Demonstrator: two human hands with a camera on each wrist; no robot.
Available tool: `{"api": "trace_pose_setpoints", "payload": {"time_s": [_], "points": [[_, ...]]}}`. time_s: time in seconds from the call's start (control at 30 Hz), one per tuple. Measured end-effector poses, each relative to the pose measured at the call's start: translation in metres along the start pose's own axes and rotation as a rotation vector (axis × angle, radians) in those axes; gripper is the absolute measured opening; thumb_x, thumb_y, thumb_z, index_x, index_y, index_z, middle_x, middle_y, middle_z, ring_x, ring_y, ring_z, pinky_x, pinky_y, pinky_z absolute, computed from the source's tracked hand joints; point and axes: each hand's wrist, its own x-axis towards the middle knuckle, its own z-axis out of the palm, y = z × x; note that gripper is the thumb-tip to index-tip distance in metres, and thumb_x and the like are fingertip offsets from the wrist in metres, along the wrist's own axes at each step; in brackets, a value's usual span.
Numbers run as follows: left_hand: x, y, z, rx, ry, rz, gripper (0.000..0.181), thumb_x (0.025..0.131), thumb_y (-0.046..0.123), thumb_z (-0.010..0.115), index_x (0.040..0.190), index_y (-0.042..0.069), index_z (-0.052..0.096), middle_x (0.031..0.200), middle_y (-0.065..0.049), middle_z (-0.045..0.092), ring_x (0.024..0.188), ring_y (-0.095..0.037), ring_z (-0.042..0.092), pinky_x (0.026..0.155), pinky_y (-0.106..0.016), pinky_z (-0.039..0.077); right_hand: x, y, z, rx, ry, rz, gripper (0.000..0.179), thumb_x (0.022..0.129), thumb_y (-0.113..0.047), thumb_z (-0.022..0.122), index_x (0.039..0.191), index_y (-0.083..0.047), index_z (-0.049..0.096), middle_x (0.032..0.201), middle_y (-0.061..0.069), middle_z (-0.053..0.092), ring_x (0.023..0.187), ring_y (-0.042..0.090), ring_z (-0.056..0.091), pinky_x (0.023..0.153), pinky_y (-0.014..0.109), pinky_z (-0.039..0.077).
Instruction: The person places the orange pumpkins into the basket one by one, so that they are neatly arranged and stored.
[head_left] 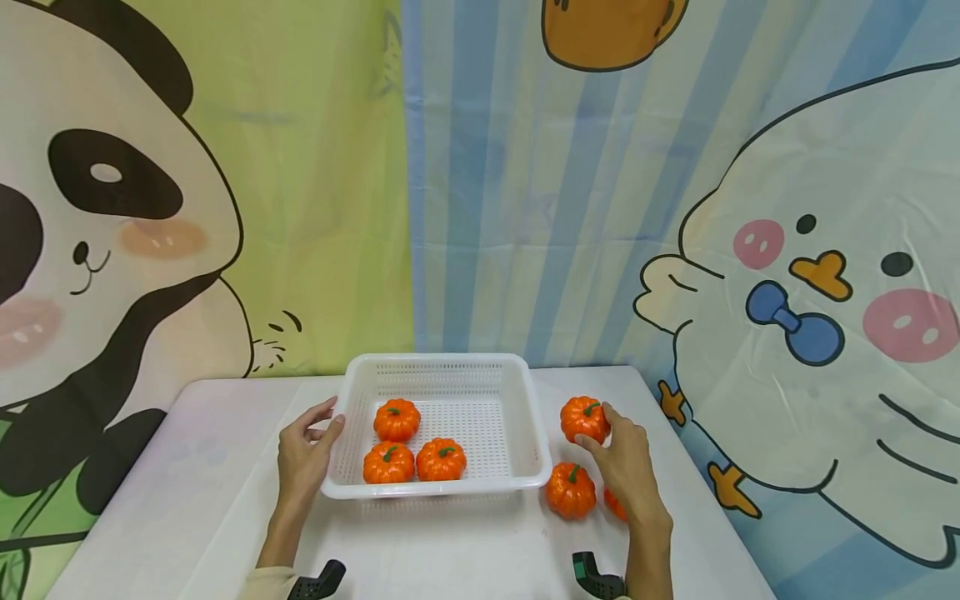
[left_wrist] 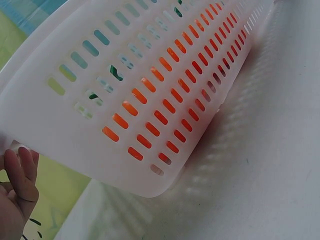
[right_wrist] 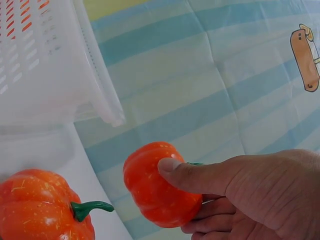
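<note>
Probably picking: right hand (head_left: 626, 457) pinches a round orange pumpkin (head_left: 582, 419). Next, maybe, into the white plastic basket (head_left: 487, 486). Left hand's (head_left: 303, 450) grip: can't tell.

I look forward and down from the head across the worktop (head_left: 420, 550) to the curtains (head_left: 510, 208). My left-wrist view closely faces the slotted wall of the white basket (left_wrist: 65, 140); my right, also near, looks past that basket, which all three share.

The left hand (head_left: 306, 450) grips the left rim of the white basket (head_left: 502, 484), while the right hand (head_left: 626, 458), right of the basket, pinches between thumb and fingers.
</note>
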Motion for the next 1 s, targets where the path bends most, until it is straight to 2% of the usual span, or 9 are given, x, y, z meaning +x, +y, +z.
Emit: {"api": "trace_pose_setpoints", "payload": {"time_s": [0.43, 0.67, 1.0], "points": [[0.001, -0.001, 0.001, 0.013, 0.015, -0.008, 0.044, 0.107, 0.032, 0.07, 0.148, 0.016, 0.07, 0.136, -0.014, 0.072, 0.089, -0.009, 0.059, 0.074, -0.014, 0.048, -0.002, -0.01, -0.003, 0.005, 0.027, -0.05, 0.082, 0.099, -0.02, 0.083, 0.164, 0.005, 0.041, 0.161, 0.032, 0.053, 0.149, 0.054, 0.05, 0.118, 0.064, 0.044], [-0.001, -0.001, 0.0, 0.014, -0.007, -0.022, 0.046, 0.108, 0.034, 0.07, 0.15, 0.016, 0.068, 0.138, -0.015, 0.07, 0.091, -0.01, 0.06, 0.073, -0.016, 0.05, -0.006, -0.019, -0.005, 0.007, 0.021, -0.053, 0.083, 0.099, -0.025, 0.082, 0.166, 0.0, 0.041, 0.164, 0.028, 0.052, 0.152, 0.054, 0.047, 0.118, 0.066, 0.042], [0.0, 0.0, 0.001, 0.018, 0.008, -0.018, 0.046, 0.108, 0.034, 0.07, 0.15, 0.015, 0.068, 0.138, -0.016, 0.07, 0.092, -0.013, 0.06, 0.074, -0.017, 0.049, -0.006, -0.034, -0.005, 0.037, 0.01, -0.097, 0.083, 0.098, -0.027, 0.083, 0.166, -0.003, 0.042, 0.166, 0.023, 0.051, 0.153, 0.052, 0.047, 0.117, 0.066, 0.043]]}}
